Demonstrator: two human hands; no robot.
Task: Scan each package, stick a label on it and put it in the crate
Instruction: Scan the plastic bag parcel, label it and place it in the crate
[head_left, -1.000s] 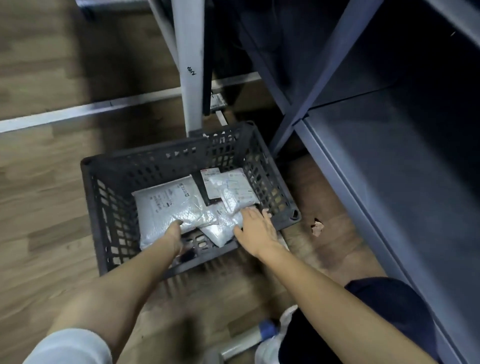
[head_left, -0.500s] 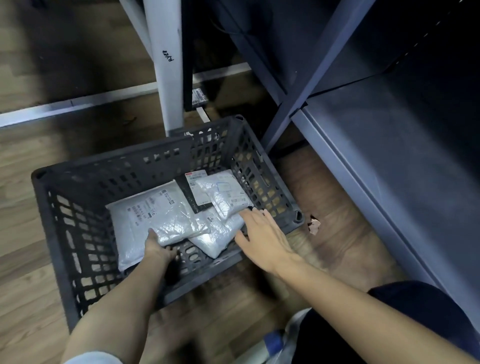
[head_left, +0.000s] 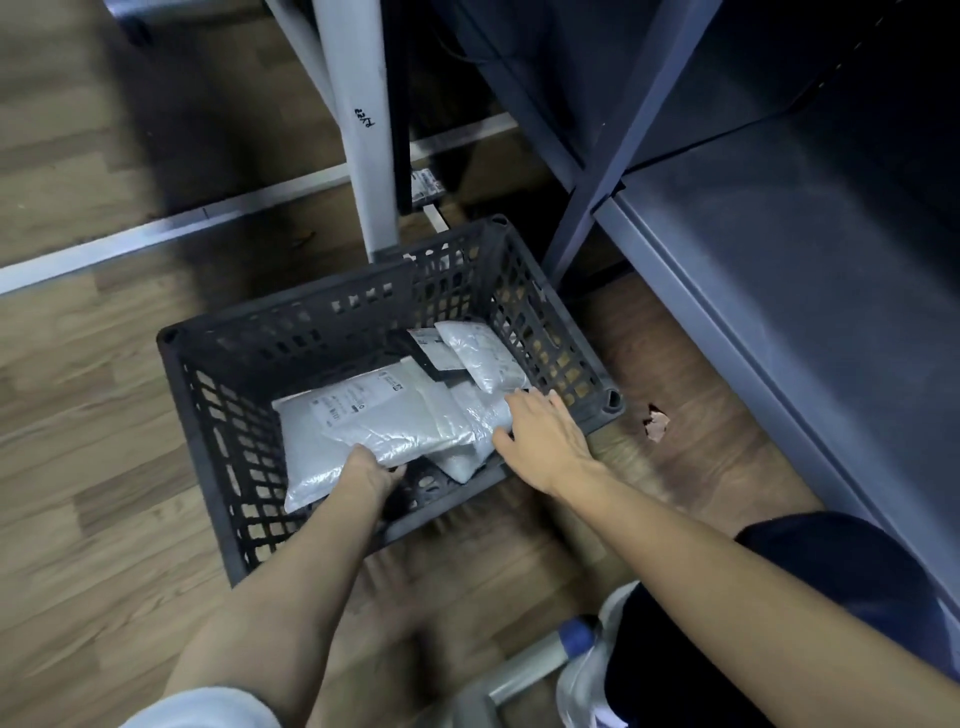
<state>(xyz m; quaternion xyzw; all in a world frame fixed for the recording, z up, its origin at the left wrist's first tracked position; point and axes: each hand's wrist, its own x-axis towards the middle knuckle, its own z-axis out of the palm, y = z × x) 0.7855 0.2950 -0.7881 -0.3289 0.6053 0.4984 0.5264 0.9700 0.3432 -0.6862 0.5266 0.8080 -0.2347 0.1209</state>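
Crate sits further right and higher in view than half a second ago, so the head has swung; it stands on the wood floor beside the grey shelf unit. Big white package has come up off the crate bottom at its near edge and now lies tilted across a second flat white package under it. Left hand is still at that near edge, thumb and fingers curled round the lip of the big package, wrist bent down into the crate. Right hand has moved in from the rim: fingers straight and slightly spread, palm down, tips resting on the crinkled bag in the crate's right part, not gripping. Two smaller labelled packages lie in the far right corner. Both forearms reach forward and down.
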